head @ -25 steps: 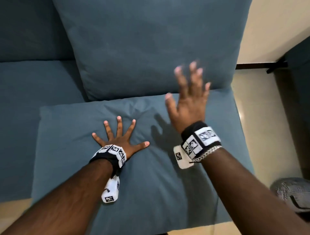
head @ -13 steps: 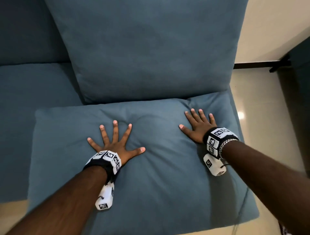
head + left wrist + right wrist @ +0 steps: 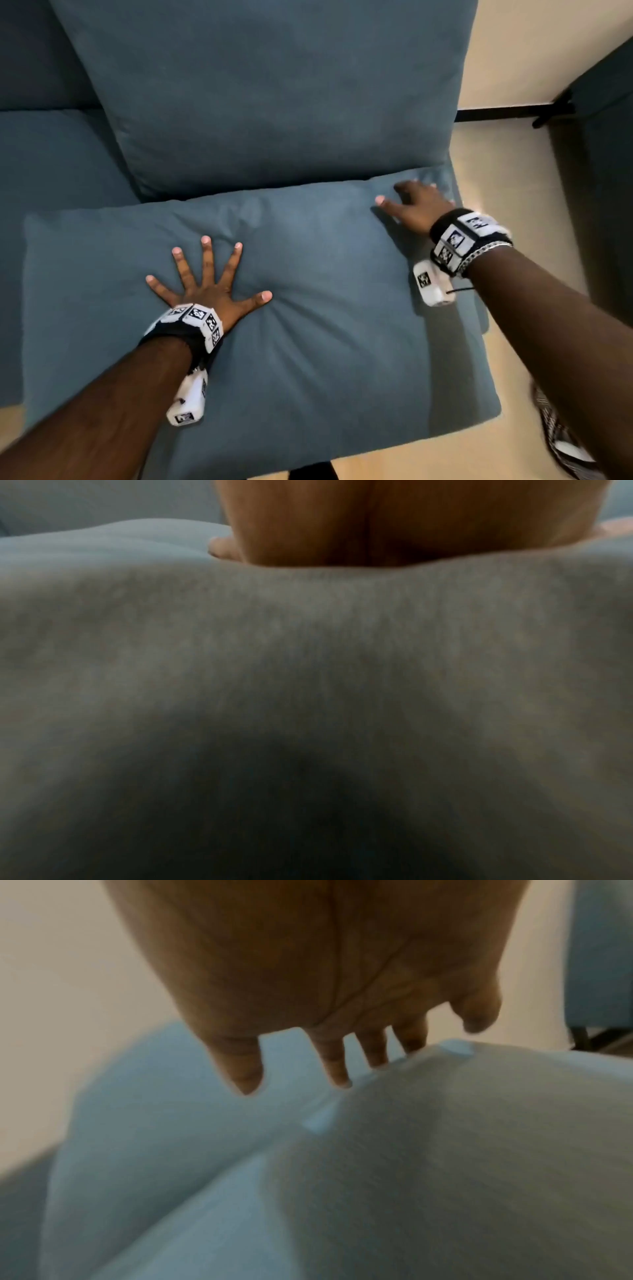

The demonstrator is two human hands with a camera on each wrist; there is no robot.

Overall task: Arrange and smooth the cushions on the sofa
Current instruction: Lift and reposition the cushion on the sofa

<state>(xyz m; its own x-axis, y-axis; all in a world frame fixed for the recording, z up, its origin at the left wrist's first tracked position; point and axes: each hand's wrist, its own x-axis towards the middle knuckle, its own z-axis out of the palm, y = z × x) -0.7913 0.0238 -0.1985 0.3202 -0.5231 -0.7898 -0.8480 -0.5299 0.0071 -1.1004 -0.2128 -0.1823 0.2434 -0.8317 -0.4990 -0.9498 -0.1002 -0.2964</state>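
A blue seat cushion (image 3: 325, 308) lies flat on the sofa, with a larger blue back cushion (image 3: 274, 96) standing upright behind it. My left hand (image 3: 209, 274) presses palm-down on the seat cushion's left half, fingers spread wide and straight. My right hand (image 3: 414, 202) lies on the cushion's far right corner, fingers straight and reaching toward the back cushion. In the right wrist view the right hand's fingers (image 3: 337, 1066) point straight down at the cushion's top edge (image 3: 445, 1110). The left wrist view shows blurred cushion fabric (image 3: 308, 669) under the left palm (image 3: 394, 520).
Another blue seat (image 3: 51, 171) of the sofa extends to the left. A pale tiled floor (image 3: 507, 164) runs along the right side, with dark blue furniture (image 3: 606, 137) at the far right. A patterned object (image 3: 561, 442) lies on the floor at the lower right.
My right hand came down from the air onto the seat cushion, then slid toward its far right corner. The left hand stayed pressed flat in place.
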